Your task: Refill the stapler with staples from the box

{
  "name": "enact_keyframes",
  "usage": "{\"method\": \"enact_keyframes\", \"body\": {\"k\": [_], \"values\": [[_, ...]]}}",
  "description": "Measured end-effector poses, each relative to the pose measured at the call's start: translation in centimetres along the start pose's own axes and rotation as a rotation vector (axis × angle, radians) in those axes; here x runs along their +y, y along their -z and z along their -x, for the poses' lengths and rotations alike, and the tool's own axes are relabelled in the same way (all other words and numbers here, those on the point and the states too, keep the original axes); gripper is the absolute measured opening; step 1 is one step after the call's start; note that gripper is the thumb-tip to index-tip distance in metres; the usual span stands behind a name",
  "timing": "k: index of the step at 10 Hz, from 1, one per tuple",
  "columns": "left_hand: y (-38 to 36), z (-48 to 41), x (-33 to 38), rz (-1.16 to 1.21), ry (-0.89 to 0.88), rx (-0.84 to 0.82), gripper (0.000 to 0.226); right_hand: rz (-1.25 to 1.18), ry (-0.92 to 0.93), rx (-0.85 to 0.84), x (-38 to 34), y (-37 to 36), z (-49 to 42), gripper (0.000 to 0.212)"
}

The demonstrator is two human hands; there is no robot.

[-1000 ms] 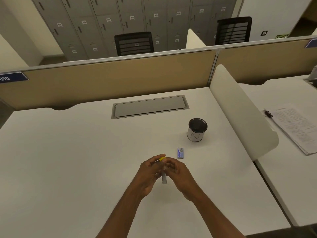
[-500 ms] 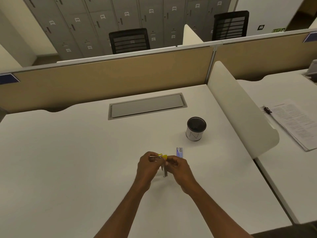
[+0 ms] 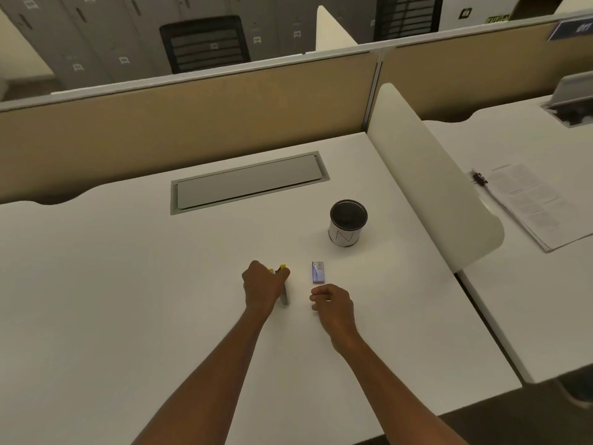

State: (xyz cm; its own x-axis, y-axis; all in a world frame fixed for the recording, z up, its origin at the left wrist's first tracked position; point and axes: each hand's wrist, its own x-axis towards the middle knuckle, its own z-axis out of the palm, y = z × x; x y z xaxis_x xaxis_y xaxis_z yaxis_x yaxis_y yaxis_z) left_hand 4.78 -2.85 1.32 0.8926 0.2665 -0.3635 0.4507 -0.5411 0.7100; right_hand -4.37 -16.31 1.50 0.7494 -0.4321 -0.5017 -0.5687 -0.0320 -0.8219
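Observation:
My left hand [image 3: 261, 289] grips a small stapler [image 3: 284, 293], a grey metal body with yellow parts at its far end, resting on the white desk [image 3: 128, 284]. Most of the stapler is covered by the fingers. A small blue staple box [image 3: 317, 272] lies flat on the desk to the right of the stapler. My right hand [image 3: 332, 303] hovers just in front of the box, fingers loosely curled, holding nothing that I can see and not touching the box.
A white cup with a dark inside [image 3: 347, 223] stands beyond the box. A grey cable hatch [image 3: 248, 183] is set in the desk farther back. A curved white divider [image 3: 426, 187] borders the right; papers [image 3: 532, 203] lie on the neighbouring desk.
My right hand has let go of the stapler and moved right, toward the staple box. The left hand has lowered the stapler onto the desk. The camera tilted down.

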Motion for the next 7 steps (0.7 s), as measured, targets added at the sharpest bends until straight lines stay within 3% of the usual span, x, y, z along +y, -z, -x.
{"method": "enact_keyframes", "body": {"k": [5, 6, 7], "values": [[-1.2, -1.9, -0.4, -0.085, 0.043, -0.041, 0.048, 0.029, -0.038, 0.059, 1.2, 0.2, -0.9, 0.014], [-1.0, -1.3, -0.2, -0.058, 0.044, -0.030, 0.055, 0.143, 0.090, 0.076, 1.4, 0.0, -0.7, 0.013], [-0.6, -0.1, -0.3, -0.076, 0.010, 0.063, 0.044, 0.256, 0.250, 0.120, 1.9, -0.4, -0.1, 0.014]]}}
